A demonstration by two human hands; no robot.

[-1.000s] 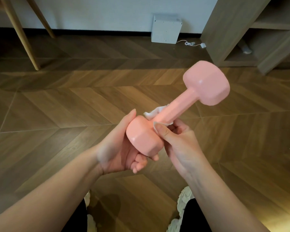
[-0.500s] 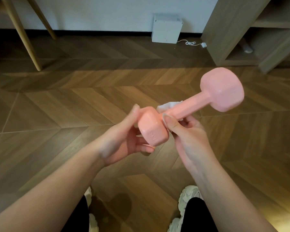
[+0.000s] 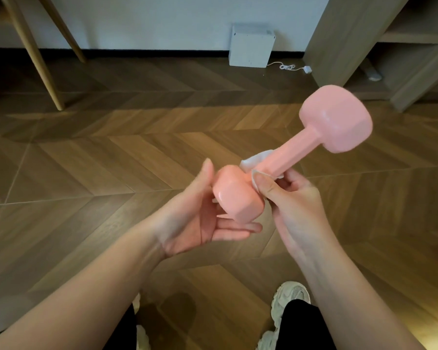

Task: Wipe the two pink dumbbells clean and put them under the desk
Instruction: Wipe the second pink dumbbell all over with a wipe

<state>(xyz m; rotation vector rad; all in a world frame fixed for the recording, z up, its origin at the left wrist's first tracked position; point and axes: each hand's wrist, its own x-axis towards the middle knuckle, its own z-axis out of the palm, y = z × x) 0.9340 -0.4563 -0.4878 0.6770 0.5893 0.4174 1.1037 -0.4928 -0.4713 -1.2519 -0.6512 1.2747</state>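
Observation:
One pink dumbbell (image 3: 292, 152) hangs in mid-air over the floor, tilted with its far head up to the right and its near head low at the centre. My right hand (image 3: 291, 205) grips the handle just behind the near head, with a white wipe (image 3: 253, 161) wrapped between fingers and handle. My left hand (image 3: 202, 218) is open, palm up, fingers straight, cupping the near head from the left and below. I see only this one dumbbell.
Wooden herringbone floor (image 3: 111, 160) all round. Slanted wooden legs (image 3: 33, 54) stand at the far left. A white box (image 3: 250, 46) with a cable leans on the wall. A wooden shelf unit (image 3: 390, 51) stands at the far right. My shoes (image 3: 286, 301) show at the bottom.
The dumbbell has swung and turned in my hands, its far head shifting right. My left fingers have uncurled from the near head and now lie straight under it.

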